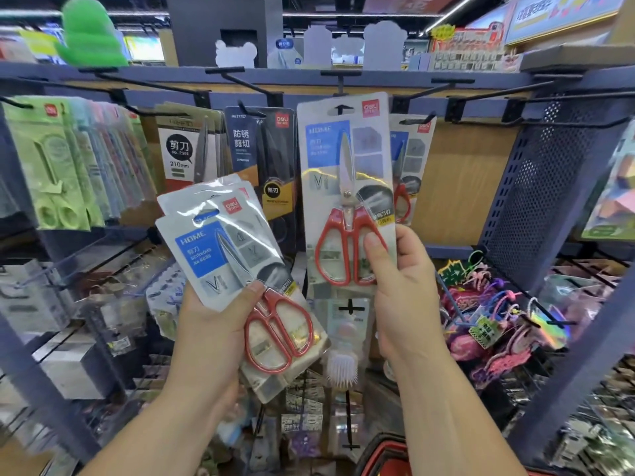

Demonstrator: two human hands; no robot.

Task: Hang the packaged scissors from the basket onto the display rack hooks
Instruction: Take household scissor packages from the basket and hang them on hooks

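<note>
1. Right-hand fingers pinch the lower right edge of a single scissors pack. The thumb lies on the front over one red handle loop; the other fingers are hidden behind the card.
2. Right hand holds this pack upright. High above the thumb, its hang slot meets the tip of a black rack hook. Cannot tell how far the hook passes through.
3. Left-hand fingers grip a stack of matching scissors packs, thumb across the top pack's front.
4. Left hand sits left of and lower than the right thumb; the stack leans leftward.
5. Up and right of the right thumb, partly behind the held pack, a hung red-handled pack sits on the neighbouring hook.
6. Above the left thumb, further back, hangs a black-carded scissors pack.
7. Below the right wrist, a red basket rim shows at the frame bottom.
</note>
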